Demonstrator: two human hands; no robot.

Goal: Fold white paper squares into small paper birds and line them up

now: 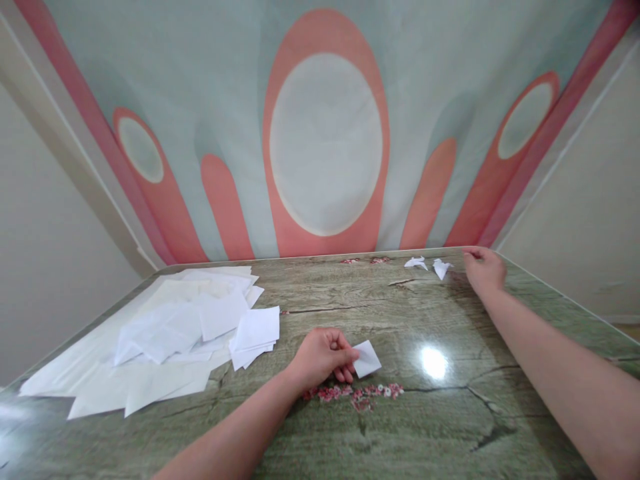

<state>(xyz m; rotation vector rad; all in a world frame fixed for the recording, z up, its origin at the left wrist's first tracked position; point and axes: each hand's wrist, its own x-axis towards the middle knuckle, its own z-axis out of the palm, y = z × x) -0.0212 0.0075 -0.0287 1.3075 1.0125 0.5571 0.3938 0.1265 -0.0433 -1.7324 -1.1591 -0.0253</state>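
Note:
My left hand (324,357) pinches a small white paper square (368,360) between thumb and fingers, low over the front middle of the table. Over at the back right, my right hand (486,268) has its fingers curled together near the table's far edge; whatever they hold, if anything, is hidden. Just left of that hand lies a small folded white paper figure (442,268), with another folded paper figure (416,263) beside it. The right hand appears apart from both.
Large white paper sheets (100,360) are spread over the table's left side, with smaller paper pieces (173,327) on top. A short stack of paper squares (257,329) lies at their right edge. The wood-patterned table (340,293) ends at a patterned backdrop (325,247).

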